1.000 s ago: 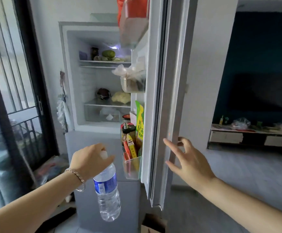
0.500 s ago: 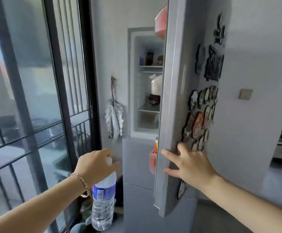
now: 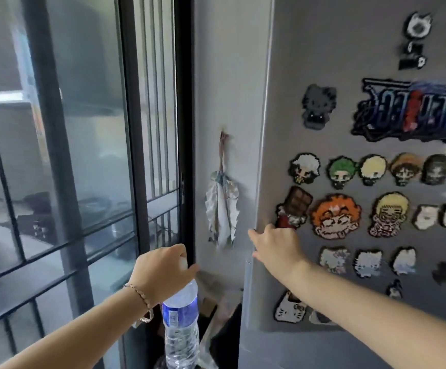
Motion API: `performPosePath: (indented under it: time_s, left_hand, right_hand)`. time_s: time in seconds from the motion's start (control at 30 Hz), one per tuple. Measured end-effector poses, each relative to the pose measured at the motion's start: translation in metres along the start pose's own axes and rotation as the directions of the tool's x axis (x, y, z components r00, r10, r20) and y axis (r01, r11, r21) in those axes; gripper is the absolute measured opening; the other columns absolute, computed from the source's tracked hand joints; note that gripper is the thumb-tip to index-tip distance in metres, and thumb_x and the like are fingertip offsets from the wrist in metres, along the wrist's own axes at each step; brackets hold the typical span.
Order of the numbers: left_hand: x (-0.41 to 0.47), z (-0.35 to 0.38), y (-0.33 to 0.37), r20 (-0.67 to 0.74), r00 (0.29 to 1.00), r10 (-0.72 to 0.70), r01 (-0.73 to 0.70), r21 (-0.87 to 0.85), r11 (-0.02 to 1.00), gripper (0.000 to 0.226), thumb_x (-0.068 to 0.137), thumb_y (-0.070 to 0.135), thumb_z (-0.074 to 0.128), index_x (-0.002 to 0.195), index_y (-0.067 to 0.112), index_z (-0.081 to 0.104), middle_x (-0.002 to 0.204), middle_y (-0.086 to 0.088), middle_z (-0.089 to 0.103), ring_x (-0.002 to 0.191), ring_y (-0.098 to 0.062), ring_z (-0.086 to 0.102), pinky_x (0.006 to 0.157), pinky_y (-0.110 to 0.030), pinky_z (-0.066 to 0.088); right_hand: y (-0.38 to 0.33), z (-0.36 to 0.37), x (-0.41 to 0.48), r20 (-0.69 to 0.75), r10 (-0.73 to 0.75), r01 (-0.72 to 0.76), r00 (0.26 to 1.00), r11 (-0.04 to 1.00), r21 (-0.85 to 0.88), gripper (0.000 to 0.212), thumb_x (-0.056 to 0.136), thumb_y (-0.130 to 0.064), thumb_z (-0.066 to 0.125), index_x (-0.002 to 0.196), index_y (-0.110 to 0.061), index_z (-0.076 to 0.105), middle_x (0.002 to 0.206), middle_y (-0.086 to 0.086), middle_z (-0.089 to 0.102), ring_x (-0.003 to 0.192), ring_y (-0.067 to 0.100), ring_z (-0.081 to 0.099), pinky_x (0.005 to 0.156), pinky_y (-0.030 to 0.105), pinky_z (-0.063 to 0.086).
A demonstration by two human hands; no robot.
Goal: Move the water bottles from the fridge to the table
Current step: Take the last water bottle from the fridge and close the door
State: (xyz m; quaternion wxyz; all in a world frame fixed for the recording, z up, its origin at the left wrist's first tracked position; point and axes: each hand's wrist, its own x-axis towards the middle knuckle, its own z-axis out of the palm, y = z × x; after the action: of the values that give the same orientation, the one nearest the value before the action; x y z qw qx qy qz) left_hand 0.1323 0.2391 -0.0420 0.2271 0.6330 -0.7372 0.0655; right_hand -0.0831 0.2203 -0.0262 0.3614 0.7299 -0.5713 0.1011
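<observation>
A clear water bottle with a blue label hangs upright from my left hand, which grips it around the cap, low in the middle of the view. My right hand lies flat, fingers spread, against the left edge of the grey fridge door. The door looks shut and none of the fridge's inside shows. No table is in view.
Many bead-art magnets cover the fridge door. A barred sliding glass door fills the left side. A folded cloth-like bundle hangs on the wall between them. Bags and clutter lie on the floor beside the fridge.
The fridge door has swung from wide open to shut under my right hand. The view has turned left. My left hand still holds the bottle by its cap.
</observation>
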Motion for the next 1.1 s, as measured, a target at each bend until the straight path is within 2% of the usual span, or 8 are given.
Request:
performPosePath:
  time_s: [0.13,0.27,0.37,0.57,0.8,1.0,1.07,1.1]
  left_hand:
    - [0.058,0.015,-0.011,-0.007,0.999,-0.035,0.035,-0.015,0.999,0.043,0.083,0.052,0.052,0.058,0.027,0.029,0.055,0.008,0.041,0.069,-0.019,0.050,0.056,-0.025,0.034]
    - [0.108,0.031,-0.023,-0.014,1.000,-0.020,0.020,0.001,1.000,0.044,0.083,0.053,0.051,0.056,0.027,0.027,0.054,0.009,0.041,0.065,-0.016,0.049,0.046,-0.015,0.024]
    - [0.139,0.044,-0.031,0.005,1.000,-0.009,0.009,0.002,1.000,0.045,0.083,0.054,0.051,0.057,0.026,0.027,0.055,0.008,0.041,0.064,-0.016,0.049,0.046,-0.015,0.025]
    - [0.178,0.069,-0.040,0.068,0.993,0.095,-0.095,-0.006,0.995,0.032,0.085,0.055,0.048,0.077,0.024,0.041,0.056,0.008,0.039,0.068,-0.017,0.048,0.062,-0.024,0.034]
    - [0.194,0.074,-0.056,0.099,0.979,0.178,-0.169,-0.086,0.982,0.031,0.085,0.054,0.050,0.078,0.026,0.040,0.059,0.008,0.041,0.070,-0.016,0.048,0.064,-0.024,0.035]
    - [0.197,0.071,-0.072,0.119,0.960,0.253,-0.244,-0.088,0.966,0.028,0.085,0.053,0.047,0.078,0.026,0.041,0.062,0.005,0.045,0.074,-0.016,0.055,0.066,-0.023,0.037]
    - [0.197,0.070,-0.077,0.120,0.957,0.264,-0.255,-0.087,0.963,0.029,0.085,0.052,0.047,0.077,0.026,0.040,0.059,0.005,0.042,0.071,-0.015,0.049,0.066,-0.023,0.036]
    - [0.198,0.069,-0.079,0.118,0.956,0.268,-0.259,-0.084,0.962,0.029,0.086,0.052,0.048,0.076,0.026,0.039,0.057,0.006,0.040,0.071,-0.016,0.048,0.066,-0.023,0.036]
  right_hand:
    - [0.004,0.043,0.058,0.125,0.065,-0.056,0.990,0.996,-0.073,0.047,0.031,-0.043,0.091,0.070,-0.025,0.073,0.043,0.002,0.060,0.035,0.015,0.059,0.051,0.017,-0.005]
    - [0.013,0.091,0.106,0.023,0.067,-0.067,0.998,0.998,0.013,0.053,-0.004,-0.027,0.091,0.041,-0.019,0.064,0.023,0.001,0.043,0.019,0.013,0.045,0.061,0.010,0.002]
    - [0.021,0.115,0.134,0.177,0.112,-0.096,0.978,0.991,-0.092,0.049,0.018,-0.033,0.093,0.060,-0.021,0.071,0.037,0.003,0.056,0.030,0.015,0.055,0.053,0.013,0.000]
    - [0.029,0.156,0.147,0.121,0.278,-0.262,0.953,0.956,-0.130,0.047,0.026,-0.024,0.092,0.069,-0.025,0.074,0.049,0.003,0.056,0.039,0.022,0.054,0.048,0.021,0.041]
    - [0.032,0.165,0.143,0.185,0.396,-0.395,0.900,0.918,-0.041,0.074,0.024,-0.031,0.096,0.095,-0.022,0.077,0.063,0.011,0.062,0.051,0.028,0.060,0.043,0.029,0.045]
    - [0.031,0.169,0.148,0.240,0.430,-0.436,0.871,0.900,-0.031,0.084,0.016,-0.030,0.096,0.098,-0.024,0.077,0.064,0.011,0.063,0.054,0.027,0.062,0.044,0.029,0.046]
    - [0.026,0.150,0.150,0.258,0.460,-0.447,0.849,0.888,-0.110,0.085,0.027,-0.033,0.096,0.109,-0.028,0.073,0.075,0.010,0.066,0.065,0.026,0.065,0.052,0.032,0.050]
    - [0.023,0.140,0.149,0.315,0.461,-0.441,0.830,0.887,-0.138,0.082,0.047,-0.036,0.091,0.124,-0.031,0.062,0.094,0.010,0.067,0.083,0.026,0.066,0.066,0.035,0.052]
